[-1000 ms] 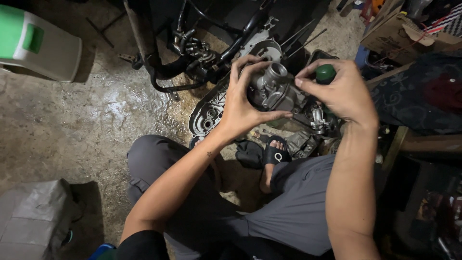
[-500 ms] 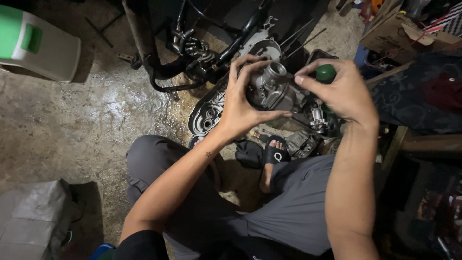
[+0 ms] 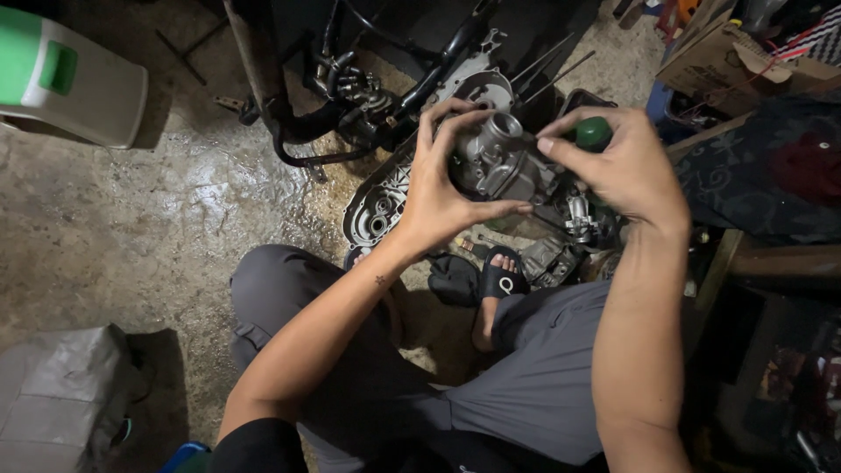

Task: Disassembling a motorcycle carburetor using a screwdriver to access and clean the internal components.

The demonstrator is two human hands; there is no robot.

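My left hand [image 3: 442, 188] grips a grey metal carburetor [image 3: 495, 162], fingers wrapped around its left side and thumb under it, held up in front of me. My right hand [image 3: 626, 166] is closed around a screwdriver with a green handle [image 3: 594, 133]; its tip points left at the carburetor. Both hands hover above engine parts on the floor.
A dark motorcycle frame with hoses [image 3: 368, 88] and an engine cover [image 3: 377, 206] lie on the wet concrete floor ahead. A green and white container [image 3: 66, 79] stands far left. Cardboard boxes [image 3: 736, 57] and dark cloth sit right. My sandalled foot [image 3: 499, 280] rests below the hands.
Both hands stay nearly still on the carburetor and the screwdriver; only a slight shift of the fingers shows.
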